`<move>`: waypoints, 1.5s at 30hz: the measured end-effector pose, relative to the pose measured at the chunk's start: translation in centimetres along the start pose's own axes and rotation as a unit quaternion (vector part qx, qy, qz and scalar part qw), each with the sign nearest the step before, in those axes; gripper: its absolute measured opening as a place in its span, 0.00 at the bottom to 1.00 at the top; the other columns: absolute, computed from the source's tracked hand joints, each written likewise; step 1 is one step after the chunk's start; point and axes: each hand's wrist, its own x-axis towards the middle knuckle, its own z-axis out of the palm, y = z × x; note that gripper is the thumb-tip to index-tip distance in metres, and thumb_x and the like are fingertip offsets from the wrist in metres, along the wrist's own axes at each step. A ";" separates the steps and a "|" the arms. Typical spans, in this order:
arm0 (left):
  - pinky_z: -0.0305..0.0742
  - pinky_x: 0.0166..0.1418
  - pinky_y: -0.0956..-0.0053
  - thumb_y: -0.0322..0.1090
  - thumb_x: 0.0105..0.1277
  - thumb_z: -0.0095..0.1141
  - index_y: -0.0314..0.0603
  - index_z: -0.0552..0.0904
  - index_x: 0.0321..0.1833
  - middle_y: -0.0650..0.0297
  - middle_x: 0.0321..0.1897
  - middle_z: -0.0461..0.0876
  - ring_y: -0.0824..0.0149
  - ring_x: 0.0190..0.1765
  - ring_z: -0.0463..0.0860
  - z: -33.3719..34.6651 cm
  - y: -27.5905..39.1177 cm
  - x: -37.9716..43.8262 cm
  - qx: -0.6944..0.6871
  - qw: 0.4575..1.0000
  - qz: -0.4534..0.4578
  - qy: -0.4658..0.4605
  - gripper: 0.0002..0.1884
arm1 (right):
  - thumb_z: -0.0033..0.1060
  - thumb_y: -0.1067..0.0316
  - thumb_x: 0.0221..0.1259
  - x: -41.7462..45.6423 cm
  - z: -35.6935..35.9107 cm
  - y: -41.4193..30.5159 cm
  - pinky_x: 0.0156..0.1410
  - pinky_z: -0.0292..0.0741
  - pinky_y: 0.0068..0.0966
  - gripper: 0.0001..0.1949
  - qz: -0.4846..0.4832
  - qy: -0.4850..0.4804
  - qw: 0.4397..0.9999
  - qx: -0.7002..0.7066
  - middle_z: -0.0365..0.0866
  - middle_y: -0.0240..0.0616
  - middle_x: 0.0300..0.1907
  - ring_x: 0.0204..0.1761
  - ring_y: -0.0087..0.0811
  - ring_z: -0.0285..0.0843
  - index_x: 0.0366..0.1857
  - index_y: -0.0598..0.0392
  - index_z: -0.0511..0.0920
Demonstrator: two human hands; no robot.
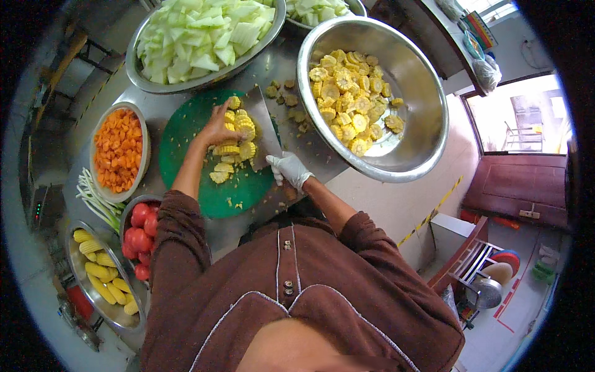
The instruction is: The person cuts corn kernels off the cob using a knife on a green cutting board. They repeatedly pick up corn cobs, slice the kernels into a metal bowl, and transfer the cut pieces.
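Observation:
My left hand (220,125) is bare and rests with spread fingers around cut corn pieces (245,125) on a round green cutting board (181,149). In my right hand (290,168), which wears a white glove, is the handle of a cleaver (264,125). Its broad blade lies on the board's right side, close against the corn. Corn rounds (346,93) fill part of a large steel bowl (427,93) on the right. Dark corn ends (290,99) lie on the steel table between board and bowl.
Big steel bowls of pale green vegetable pieces (204,37) stand beyond the board. Along the left are a bowl of diced carrots (118,151), scallions (95,200), a bowl of tomatoes (142,232) and a steel bowl of whole corn cobs (104,274).

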 end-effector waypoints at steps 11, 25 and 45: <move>0.64 0.70 0.62 0.51 0.38 0.79 0.43 0.61 0.72 0.49 0.60 0.69 0.51 0.64 0.69 -7.6 19.6 2.3 -0.102 0.967 0.215 0.091 0.56 | 0.60 0.60 0.66 -13.8 -1.5 -10.7 0.18 0.65 0.21 0.12 -0.169 0.111 0.979 0.008 0.69 0.28 0.15 0.13 0.22 0.65 0.27 0.52 0.73; 0.53 0.77 0.58 0.60 0.43 0.73 0.42 0.60 0.74 0.48 0.73 0.59 0.48 0.74 0.58 -3.1 14.7 -0.9 -0.109 0.984 0.059 0.126 0.56 | 0.56 0.64 0.68 -17.0 -8.4 -11.5 0.19 0.62 0.20 0.09 -0.272 0.392 0.863 -0.168 0.68 0.26 0.15 0.15 0.17 0.65 0.34 0.57 0.79; 0.44 0.76 0.44 0.63 0.46 0.70 0.43 0.53 0.76 0.45 0.74 0.53 0.42 0.77 0.48 6.5 2.1 -15.4 0.121 0.910 -0.150 0.368 0.59 | 0.56 0.54 0.69 -2.2 -5.7 1.4 0.21 0.69 0.26 0.15 0.002 0.057 0.997 -0.058 0.69 0.29 0.17 0.14 0.25 0.65 0.30 0.53 0.69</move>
